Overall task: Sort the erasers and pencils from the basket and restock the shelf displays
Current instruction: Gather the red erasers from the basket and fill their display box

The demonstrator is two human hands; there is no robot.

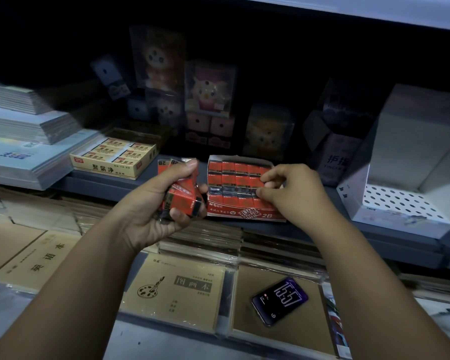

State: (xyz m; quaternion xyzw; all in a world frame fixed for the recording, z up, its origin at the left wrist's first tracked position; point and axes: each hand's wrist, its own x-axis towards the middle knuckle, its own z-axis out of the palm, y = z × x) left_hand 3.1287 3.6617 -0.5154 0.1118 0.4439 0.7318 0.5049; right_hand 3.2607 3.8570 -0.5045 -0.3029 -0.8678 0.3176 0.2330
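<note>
A red display box (244, 213) marked 2B sits on the grey shelf, filled with rows of red and black erasers (229, 181). My left hand (153, 206) grips several loose red 2B erasers (181, 196) just left of the box. Over the box's right side, my right hand (286, 189) pinches an eraser in the rows between thumb and forefinger. A yellow eraser box (109, 165) stands further left on the same shelf.
Stacked paper pads (24, 141) lie at the left. A white perforated display stand (411, 178) is at the right. Boxed toys (208, 100) line the shelf's back. Brown exercise books (177, 289) and a phone (279, 300) lie on the lower shelf.
</note>
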